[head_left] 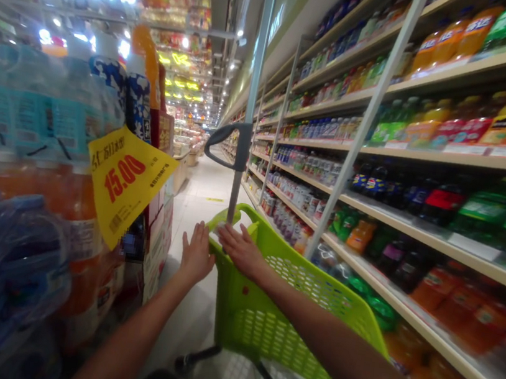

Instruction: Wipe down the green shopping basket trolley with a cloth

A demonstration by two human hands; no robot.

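Left hand point(196, 255) flat and open on the lime-green plastic mesh trolley basket point(265, 304), rim at 12 o'clock | right hand point(240, 250) open, palm down on same rim | risk: basket clips orange-drink bottle stack point(65, 219) at 9 o'clock, I judge.

Two hands point(218, 252), one green basket point(263, 316), one yellow price sign point(125, 181), one upright handle pole point(241, 150).

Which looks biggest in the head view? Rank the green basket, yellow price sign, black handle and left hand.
1. green basket
2. yellow price sign
3. black handle and left hand: these look alike; the handle is farther from the camera, so I won't rank them.
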